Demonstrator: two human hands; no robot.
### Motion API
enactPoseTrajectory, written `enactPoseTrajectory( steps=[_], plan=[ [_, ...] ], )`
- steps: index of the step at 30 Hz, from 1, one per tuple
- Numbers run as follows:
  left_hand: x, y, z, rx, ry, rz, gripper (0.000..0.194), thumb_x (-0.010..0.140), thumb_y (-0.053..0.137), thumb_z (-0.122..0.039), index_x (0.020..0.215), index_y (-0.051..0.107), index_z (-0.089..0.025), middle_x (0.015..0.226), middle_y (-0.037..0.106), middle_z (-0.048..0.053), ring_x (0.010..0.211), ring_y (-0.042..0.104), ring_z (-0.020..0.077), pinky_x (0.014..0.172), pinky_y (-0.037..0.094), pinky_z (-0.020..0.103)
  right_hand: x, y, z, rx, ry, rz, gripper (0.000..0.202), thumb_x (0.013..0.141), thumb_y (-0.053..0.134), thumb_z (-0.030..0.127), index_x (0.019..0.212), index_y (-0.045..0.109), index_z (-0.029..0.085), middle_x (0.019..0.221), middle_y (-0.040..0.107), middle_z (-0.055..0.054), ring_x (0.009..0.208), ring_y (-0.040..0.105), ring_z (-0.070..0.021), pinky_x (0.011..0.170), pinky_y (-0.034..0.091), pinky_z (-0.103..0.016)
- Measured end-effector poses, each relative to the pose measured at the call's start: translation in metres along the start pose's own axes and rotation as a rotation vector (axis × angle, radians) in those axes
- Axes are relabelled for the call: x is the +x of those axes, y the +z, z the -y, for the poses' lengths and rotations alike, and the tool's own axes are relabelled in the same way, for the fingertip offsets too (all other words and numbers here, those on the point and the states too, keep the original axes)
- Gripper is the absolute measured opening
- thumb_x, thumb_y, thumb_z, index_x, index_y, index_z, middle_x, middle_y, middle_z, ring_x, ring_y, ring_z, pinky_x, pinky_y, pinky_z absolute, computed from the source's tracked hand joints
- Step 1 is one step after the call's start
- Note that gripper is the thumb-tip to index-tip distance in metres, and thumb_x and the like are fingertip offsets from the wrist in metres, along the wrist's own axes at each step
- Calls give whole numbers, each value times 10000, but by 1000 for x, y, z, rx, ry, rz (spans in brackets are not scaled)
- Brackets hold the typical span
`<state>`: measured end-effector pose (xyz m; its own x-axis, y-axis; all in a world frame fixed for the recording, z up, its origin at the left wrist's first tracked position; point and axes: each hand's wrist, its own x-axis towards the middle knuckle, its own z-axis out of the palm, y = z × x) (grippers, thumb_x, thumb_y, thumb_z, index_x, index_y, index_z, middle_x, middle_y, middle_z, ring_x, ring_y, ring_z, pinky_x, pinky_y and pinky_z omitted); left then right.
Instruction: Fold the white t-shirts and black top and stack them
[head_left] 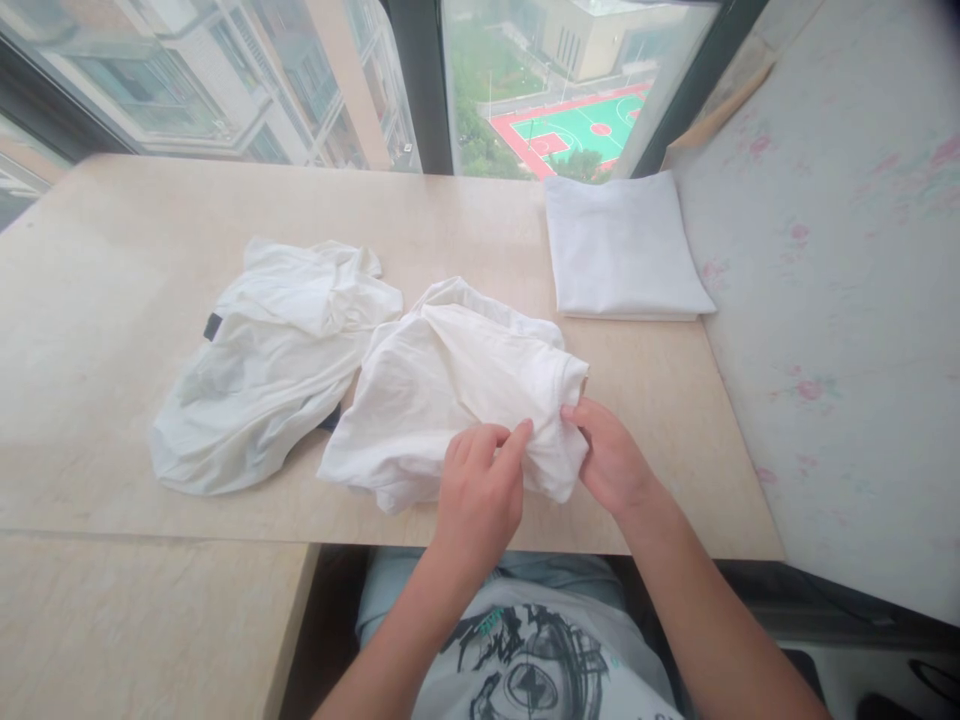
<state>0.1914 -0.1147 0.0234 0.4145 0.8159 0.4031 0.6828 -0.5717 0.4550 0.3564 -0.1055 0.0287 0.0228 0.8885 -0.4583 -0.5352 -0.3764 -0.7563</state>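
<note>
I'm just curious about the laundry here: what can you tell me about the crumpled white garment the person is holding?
The crumpled white garment looks like soft, thin cotton, possibly a T-shirt, with a seamed hem showing at its right edge. It lies bunched and wrinkled on the pale wooden table, near the front edge. The left hand pinches its fabric with the fingers, and the right hand grips the right hem. Its left side meets, perhaps overlaps, another crumpled white garment. A folded white cloth lies apart, behind it.
</note>
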Motion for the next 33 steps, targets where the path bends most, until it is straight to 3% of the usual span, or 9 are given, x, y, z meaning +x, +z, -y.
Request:
enactPoseTrajectory(
  steps=[5, 16, 29, 33],
  plan=[
    [-2, -5, 2, -43, -57, -61, 202, 896, 531, -94, 1005, 670, -191, 896, 613, 55, 827, 549, 180, 766, 449, 323, -3, -4, 0, -32, -41, -24, 290, 787, 698, 337, 1039, 732, 196, 990, 742, -46, 908, 675, -219, 753, 504, -288],
    [-7, -4, -8, -179, -80, -38, 210, 887, 567, -126, 1070, 648, -191, 954, 673, 49, 890, 596, 188, 814, 463, 333, -9, -7, -2, -199, -122, -41, 333, 834, 691, 433, 1057, 729, 188, 1003, 737, -58, 853, 670, -192, 747, 510, -278],
    [-9, -3, -8, -177, -103, -10, 224, 890, 565, -142, 1094, 629, -210, 1002, 679, 53, 925, 601, 203, 837, 467, 352, -21, -17, 0, -309, -119, 96, 429, 768, 781, 387, 1137, 676, 196, 1092, 718, -78, 942, 677, -219, 816, 541, -331],
    [-10, -7, -11, -238, -161, 91, 276, 897, 548, -172, 1166, 593, -216, 1087, 658, 70, 988, 598, 216, 872, 481, 376, -22, -15, -2, -330, -121, 55, 491, 736, 808, 395, 1166, 661, 210, 1107, 715, -78, 954, 680, -228, 813, 554, -337]
  ],
)
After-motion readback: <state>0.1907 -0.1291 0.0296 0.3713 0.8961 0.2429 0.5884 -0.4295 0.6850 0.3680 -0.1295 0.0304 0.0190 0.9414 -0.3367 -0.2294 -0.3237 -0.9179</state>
